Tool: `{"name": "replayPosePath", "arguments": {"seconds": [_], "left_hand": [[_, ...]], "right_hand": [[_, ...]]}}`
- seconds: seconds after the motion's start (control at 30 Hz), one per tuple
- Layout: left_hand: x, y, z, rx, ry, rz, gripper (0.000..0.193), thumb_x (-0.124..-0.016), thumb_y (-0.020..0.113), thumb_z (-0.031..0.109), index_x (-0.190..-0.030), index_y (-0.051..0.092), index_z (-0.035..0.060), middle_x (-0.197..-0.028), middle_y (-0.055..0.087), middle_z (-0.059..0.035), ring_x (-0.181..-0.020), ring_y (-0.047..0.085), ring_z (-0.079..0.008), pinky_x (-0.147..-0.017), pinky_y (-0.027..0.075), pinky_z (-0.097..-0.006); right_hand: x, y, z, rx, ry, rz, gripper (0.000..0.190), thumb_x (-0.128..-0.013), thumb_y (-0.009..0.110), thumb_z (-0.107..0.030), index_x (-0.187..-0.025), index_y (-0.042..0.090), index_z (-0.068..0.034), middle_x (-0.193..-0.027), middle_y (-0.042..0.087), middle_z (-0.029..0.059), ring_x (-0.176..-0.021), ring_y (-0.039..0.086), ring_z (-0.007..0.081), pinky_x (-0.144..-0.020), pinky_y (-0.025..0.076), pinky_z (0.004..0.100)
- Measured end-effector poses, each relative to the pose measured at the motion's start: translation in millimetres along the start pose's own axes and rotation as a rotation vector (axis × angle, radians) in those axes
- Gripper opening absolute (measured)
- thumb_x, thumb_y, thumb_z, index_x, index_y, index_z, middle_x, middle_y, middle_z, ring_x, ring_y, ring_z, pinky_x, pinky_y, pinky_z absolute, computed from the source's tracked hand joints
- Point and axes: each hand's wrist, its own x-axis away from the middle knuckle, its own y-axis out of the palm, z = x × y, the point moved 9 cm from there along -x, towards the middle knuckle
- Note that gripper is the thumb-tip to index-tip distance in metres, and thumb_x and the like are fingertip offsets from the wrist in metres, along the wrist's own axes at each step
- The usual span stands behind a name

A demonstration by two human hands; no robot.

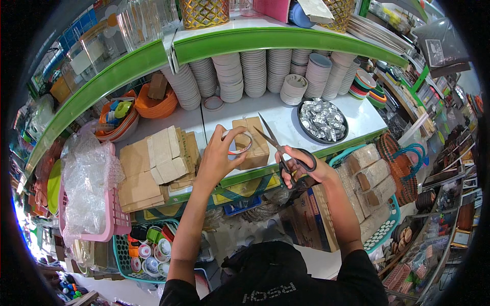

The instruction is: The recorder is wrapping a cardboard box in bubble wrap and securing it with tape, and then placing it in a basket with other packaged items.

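My left hand (219,155) grips a roll of adhesive tape (248,142) between thumb and fingers, its ring facing right. In my right hand (296,168) is a pair of scissors (281,148) with black handles; the blades are parted and point up and to the left. A small closed cardboard box (254,153) stands on the white shelf (245,107), just behind and between my hands. Left of my left hand lie flattened cardboard boxes (141,172), stacked with folded ones on top.
Stacks of small white bowls (253,72) line the back. A black round tray (346,128) holds foil cups at right. Orange plastic baskets (157,105) sit at left. A pink basket (118,225) holds bubble wrap; a teal basket (394,214) holds wrapped boxes. A green-edged shelf (291,38) overhangs.
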Motion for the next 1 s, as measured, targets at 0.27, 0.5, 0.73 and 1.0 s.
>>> {"name": "replayPosePath", "arguments": {"seconds": [0.27,0.5,0.73,1.0], "left_hand": [[0,3,-3,0.000,-0.029,-0.012,0.062,-0.071,0.081,0.015,-0.127,0.054,0.0150,-0.105,0.048,-0.0149,-0.097,0.057,-0.0357,-0.082,0.049,-0.0442],[-1,3,-1,-0.020,-0.014,-0.010,0.063,-0.071,0.081,0.015,-0.127,0.052,0.0151,-0.106,0.049,-0.0145,-0.097,0.058,-0.0361,-0.082,0.049,-0.0444],[1,0,2,0.000,-0.040,-0.009,0.063,-0.071,0.079,0.011,-0.127,0.051,0.0177,-0.103,0.046,-0.0139,-0.100,0.056,-0.0379,-0.083,0.047,-0.0464],[3,3,1,0.013,-0.035,0.023,0.062,-0.072,0.080,0.012,-0.127,0.052,0.0172,-0.102,0.047,-0.0144,-0.097,0.055,-0.0376,-0.082,0.047,-0.0458]], "right_hand": [[26,10,9,-0.025,0.123,-0.031,0.057,-0.093,0.046,-0.066,-0.106,0.053,-0.011,-0.073,0.062,0.0070,-0.063,0.065,0.0203,-0.057,0.050,0.0287],[34,22,19,-0.032,0.125,-0.164,0.050,-0.101,0.038,-0.055,-0.110,0.050,-0.007,-0.074,0.062,0.0101,-0.066,0.066,0.0237,-0.061,0.056,0.0339],[32,30,28,-0.030,0.134,-0.104,0.055,-0.098,0.041,-0.061,-0.110,0.050,-0.008,-0.074,0.062,0.0093,-0.067,0.066,0.0241,-0.062,0.054,0.0334],[16,51,33,-0.060,0.037,0.021,0.054,-0.097,0.042,-0.063,-0.107,0.048,-0.011,-0.073,0.061,0.0053,-0.064,0.066,0.0191,-0.059,0.051,0.0275]]}}
